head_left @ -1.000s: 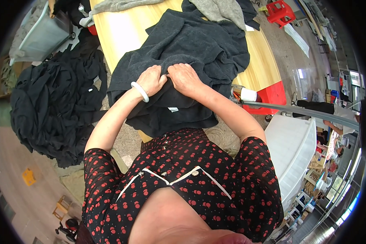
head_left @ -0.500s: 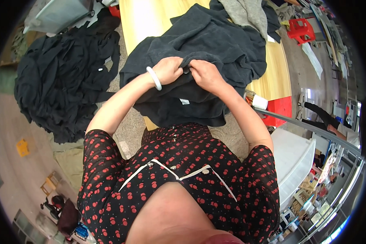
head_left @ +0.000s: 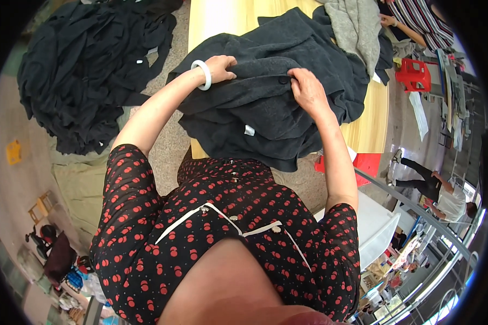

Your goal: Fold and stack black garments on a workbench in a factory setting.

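A dark grey garment (head_left: 244,103) of thick cloth lies bunched over the near end of the wooden table (head_left: 217,16), its near edge hanging toward me. A round dark button (head_left: 283,80) shows on it, with a small white label (head_left: 249,130) lower down. My left hand (head_left: 220,69), a white bangle on its wrist, is over the garment's left part, its fingers apart. Just right of the button, my right hand (head_left: 308,89) touches the cloth with its fingertips, thumb and forefinger apart.
A light grey garment (head_left: 355,32) lies at the table's far right. Left of the table is a large heap of dark clothes (head_left: 87,76). A red stool (head_left: 413,75) stands beyond the right side. Another person's hand (head_left: 387,20) shows at the far right; someone else (head_left: 444,195) is farther off.
My hands were together, pinching the cloth at the button; now they are apart, the left one farther left and up, the right one to the right. The button faces up in the cloth between them.
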